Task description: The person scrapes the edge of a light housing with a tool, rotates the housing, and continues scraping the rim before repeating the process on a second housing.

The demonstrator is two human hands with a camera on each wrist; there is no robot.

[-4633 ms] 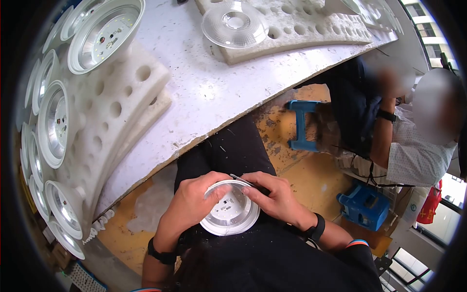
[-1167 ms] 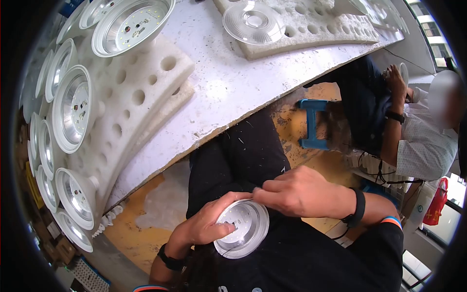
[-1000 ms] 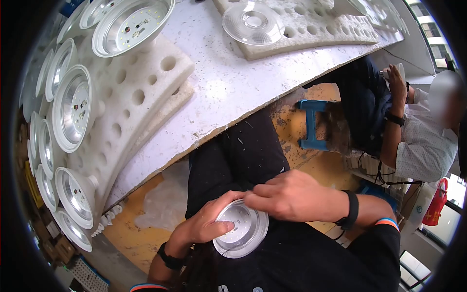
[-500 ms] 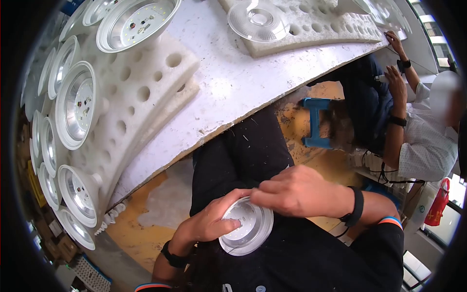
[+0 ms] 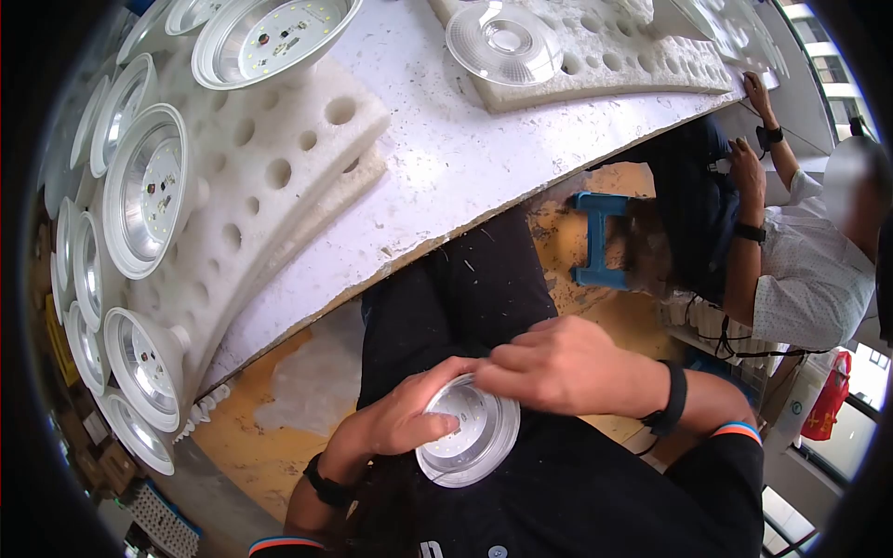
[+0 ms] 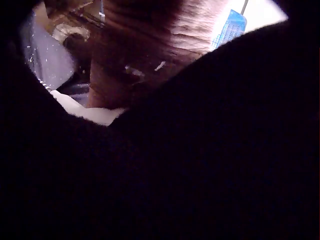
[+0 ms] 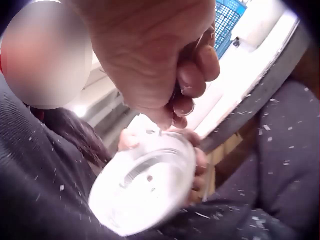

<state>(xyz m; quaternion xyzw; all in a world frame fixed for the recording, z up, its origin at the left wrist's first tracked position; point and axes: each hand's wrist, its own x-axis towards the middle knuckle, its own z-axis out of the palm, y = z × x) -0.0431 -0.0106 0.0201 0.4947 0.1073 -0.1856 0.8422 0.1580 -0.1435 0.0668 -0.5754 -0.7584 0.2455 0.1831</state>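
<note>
In the head view my left hand [image 5: 409,418] grips a white lamp cup [image 5: 484,456] above the lap, thumb reaching inside over the round LED board [image 5: 453,435]. At the cup's upper rim is my right hand [image 5: 567,365], its fingers curled. The right wrist view shows the right hand [image 7: 160,60] from close by, with a thin shiny metal tool [image 7: 203,36] partly visible between the curled fingers; most of it is hidden. Below those fingertips, the cup [image 7: 150,185] tilts with its mouth facing the camera. Dark material covers most of the left wrist view.
Several lamp cups [image 5: 144,191] stand in a foam block with holes [image 5: 279,139] on the white table [image 5: 419,177]. A clear lens [image 5: 502,42] lies on another foam block [image 5: 605,88]. At right, a person [image 5: 800,270] sits beyond a blue stool [image 5: 595,240].
Since the earliest frame, my right hand has gone from resting along the cup's rim to curling above it. The left hand still grips the cup. The seated person's far hand has reached the table's end.
</note>
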